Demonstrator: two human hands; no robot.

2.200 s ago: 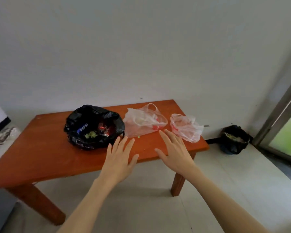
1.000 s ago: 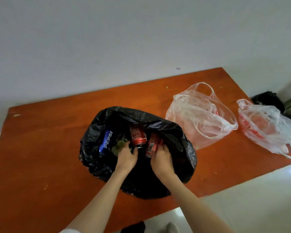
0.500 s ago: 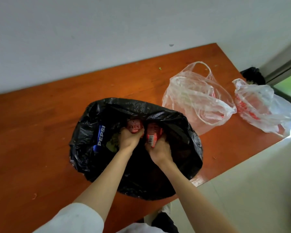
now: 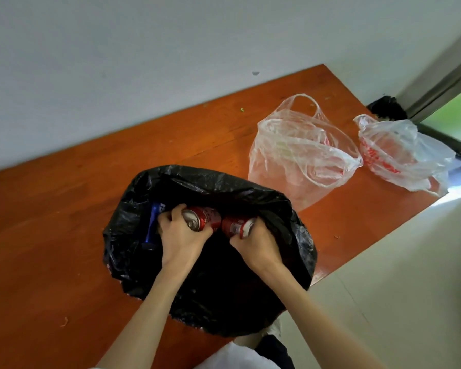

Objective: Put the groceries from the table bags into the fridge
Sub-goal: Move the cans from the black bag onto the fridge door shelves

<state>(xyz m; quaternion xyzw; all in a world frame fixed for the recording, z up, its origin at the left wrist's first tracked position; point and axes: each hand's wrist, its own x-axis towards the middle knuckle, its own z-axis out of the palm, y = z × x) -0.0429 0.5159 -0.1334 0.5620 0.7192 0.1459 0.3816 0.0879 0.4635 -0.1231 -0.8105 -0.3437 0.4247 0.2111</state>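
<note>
1. Two red cans: one [image 4: 206, 219], another [image 4: 236, 227].
2. One blue can [image 4: 152, 227].
3. One black bag [image 4: 224, 288].
4. Two clear bags: one [image 4: 301, 153], another [image 4: 402, 153].
5. One counter [image 4: 51, 235].

white wall [image 4: 144, 62] | tiled floor [image 4: 399, 262] | dark bag on floor [image 4: 387, 107] | window frame [image 4: 442, 89]

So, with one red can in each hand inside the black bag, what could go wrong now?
1. The left hand and right hand each grip a red can near its end, so a can might slip while lifting.
2. The black bag overhangs the table edge; snagged plastic could drag it off.
3. The blue Pepsi bottle may roll.
</note>
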